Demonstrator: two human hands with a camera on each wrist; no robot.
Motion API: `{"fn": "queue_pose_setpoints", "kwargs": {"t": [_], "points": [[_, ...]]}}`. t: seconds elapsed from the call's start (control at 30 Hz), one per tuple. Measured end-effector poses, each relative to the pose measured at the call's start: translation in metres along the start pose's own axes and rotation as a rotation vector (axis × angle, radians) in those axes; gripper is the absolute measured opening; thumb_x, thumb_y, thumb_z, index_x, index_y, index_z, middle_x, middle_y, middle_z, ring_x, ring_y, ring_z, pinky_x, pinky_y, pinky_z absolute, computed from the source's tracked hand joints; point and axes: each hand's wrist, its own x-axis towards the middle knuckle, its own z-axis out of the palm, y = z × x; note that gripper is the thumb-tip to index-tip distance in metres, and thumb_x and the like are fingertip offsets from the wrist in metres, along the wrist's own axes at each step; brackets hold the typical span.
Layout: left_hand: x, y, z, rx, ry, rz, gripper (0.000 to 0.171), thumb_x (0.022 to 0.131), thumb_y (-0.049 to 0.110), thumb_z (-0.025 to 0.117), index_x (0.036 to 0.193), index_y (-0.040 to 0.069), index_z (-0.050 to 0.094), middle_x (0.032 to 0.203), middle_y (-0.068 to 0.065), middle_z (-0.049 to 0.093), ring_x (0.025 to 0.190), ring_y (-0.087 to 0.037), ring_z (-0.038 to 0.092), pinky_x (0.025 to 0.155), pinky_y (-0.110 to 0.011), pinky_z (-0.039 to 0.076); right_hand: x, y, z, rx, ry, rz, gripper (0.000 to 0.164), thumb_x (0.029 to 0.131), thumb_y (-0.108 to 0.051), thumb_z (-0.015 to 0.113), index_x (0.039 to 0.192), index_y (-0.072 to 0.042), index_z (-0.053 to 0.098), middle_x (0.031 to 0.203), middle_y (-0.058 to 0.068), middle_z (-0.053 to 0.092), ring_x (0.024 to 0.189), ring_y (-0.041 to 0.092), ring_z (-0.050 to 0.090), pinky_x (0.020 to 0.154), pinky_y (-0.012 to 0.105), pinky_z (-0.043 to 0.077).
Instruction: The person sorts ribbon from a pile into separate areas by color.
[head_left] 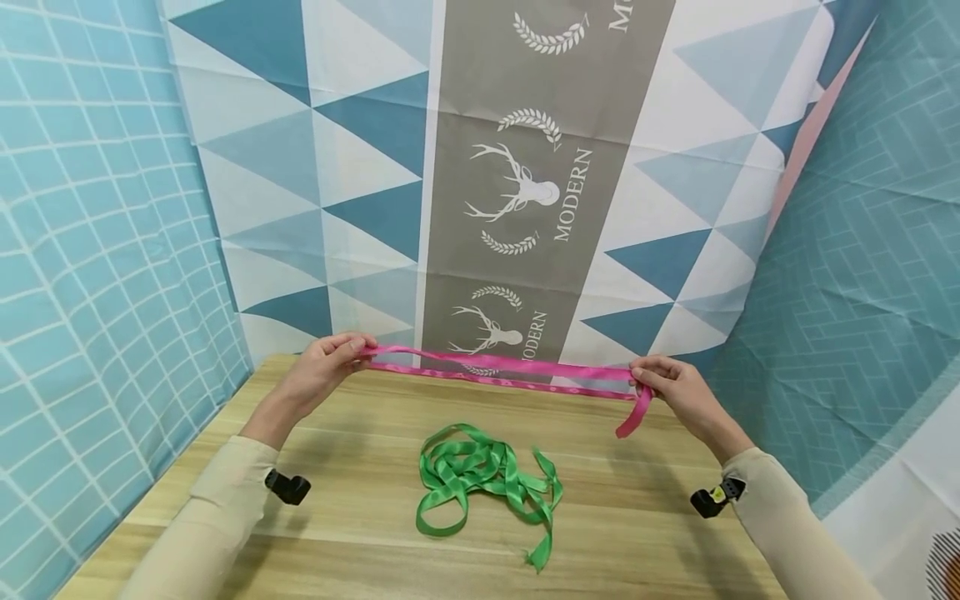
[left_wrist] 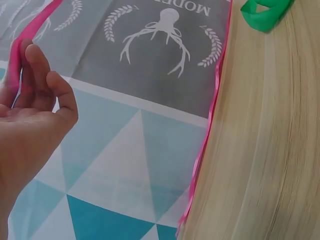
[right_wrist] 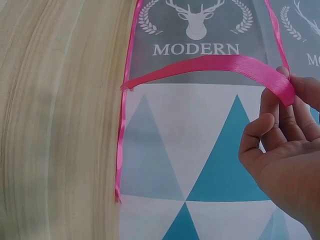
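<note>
A bright pink ribbon (head_left: pixel 517 364) is stretched across the back of the wooden table. My left hand (head_left: pixel 330 364) pinches it at one end, thumb against the fingers. At the other end my right hand (head_left: pixel 678 390) pinches it, and a short free tail (right_wrist: pixel 215 62) droops from those fingers. A second pink strand (left_wrist: pixel 215 100) runs along the table's back edge, below the stretched length. Nearer the front lies a loose, tangled heap of green ribbon (head_left: pixel 512 482), which neither hand touches.
Behind the wooden table (head_left: pixel 360 533) hangs a patterned cloth (head_left: pixel 525 275) with triangles, deer heads and lettering. Blue tiled-pattern cloth (head_left: pixel 75 250) covers the left side and blue-green cloth (head_left: pixel 855 333) the right. Small black cameras (head_left: pixel 288 486) sit on both wrists.
</note>
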Motion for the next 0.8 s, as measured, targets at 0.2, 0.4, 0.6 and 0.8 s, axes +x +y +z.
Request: {"fn": "queue_pose_setpoints", "kwargs": {"t": [0.2, 0.4, 0.6, 0.8], "points": [[-0.001, -0.003, -0.002, 0.253, 0.078, -0.042, 0.026, 0.102, 0.02, 0.067, 0.122, 0.004, 0.069, 0.116, -0.01, 0.066, 0.101, -0.021, 0.061, 0.089, -0.03, 0.052, -0.001, 0.008, -0.004, -0.016, -0.01, 0.018, 0.047, 0.099, -0.035, 0.068, 0.125, 0.004, 0.064, 0.096, 0.014, 0.07, 0.082, 0.021, 0.063, 0.084, 0.031, 0.055], [0.002, -0.002, -0.004, 0.677, 0.04, 0.039, 0.028, 0.097, 0.026, 0.073, 0.122, 0.014, 0.072, 0.115, -0.004, 0.069, 0.096, -0.022, 0.063, 0.079, -0.033, 0.053, -0.001, 0.017, -0.009, -0.055, -0.027, 0.031, 0.043, 0.101, -0.03, 0.066, 0.127, 0.005, 0.064, 0.098, 0.016, 0.072, 0.085, 0.024, 0.067, 0.085, 0.03, 0.055], [0.016, -0.009, -0.009, 1.054, 0.023, 0.435, 0.02, 0.085, -0.001, 0.08, 0.102, 0.01, 0.077, 0.099, 0.001, 0.072, 0.09, -0.018, 0.066, 0.074, -0.042, 0.054, 0.0, 0.022, -0.014, -0.103, -0.077, 0.022, 0.033, 0.104, -0.021, 0.063, 0.127, 0.004, 0.065, 0.1, 0.019, 0.071, 0.087, 0.026, 0.068, 0.083, 0.032, 0.055], [0.021, -0.01, -0.023, 1.208, 0.078, 0.608, 0.027, 0.076, -0.008, 0.085, 0.092, 0.012, 0.075, 0.091, 0.001, 0.07, 0.082, -0.018, 0.065, 0.07, -0.041, 0.051, -0.002, 0.024, -0.018, -0.14, -0.069, 0.011, 0.028, 0.105, -0.017, 0.061, 0.124, 0.002, 0.068, 0.099, 0.016, 0.071, 0.09, 0.032, 0.066, 0.076, 0.032, 0.056]]}}
